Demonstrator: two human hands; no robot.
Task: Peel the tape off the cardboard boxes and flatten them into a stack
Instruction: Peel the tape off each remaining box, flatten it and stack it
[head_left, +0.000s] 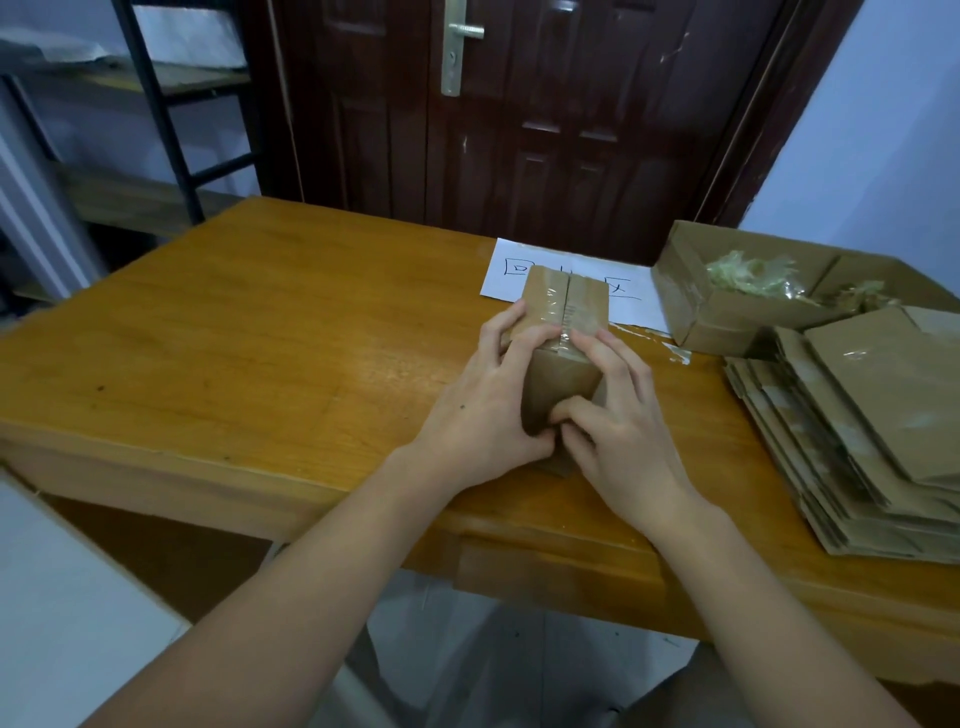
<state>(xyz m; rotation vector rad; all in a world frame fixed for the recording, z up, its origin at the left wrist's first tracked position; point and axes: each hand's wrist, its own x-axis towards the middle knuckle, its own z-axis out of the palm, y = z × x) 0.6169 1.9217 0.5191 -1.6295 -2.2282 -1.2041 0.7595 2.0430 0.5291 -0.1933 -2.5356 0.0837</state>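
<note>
A small brown cardboard box (563, 312) stands on the wooden table (270, 332), its top flaps sealed with clear tape along the seam. My left hand (483, 410) grips the box's left side, fingers curled over the top edge. My right hand (618, 410) holds the right side, fingers on the top near edge by the tape, thumb pressed against the front face. A stack of flattened cardboard boxes (862, 421) lies at the right of the table.
An open cardboard box (727, 317) with crumpled peeled tape (748, 275) inside sits at the back right. A white sheet with handwriting (511, 270) lies behind the small box. A strip of tape (675, 353) sticks to the table. A dark door and a metal shelf stand behind.
</note>
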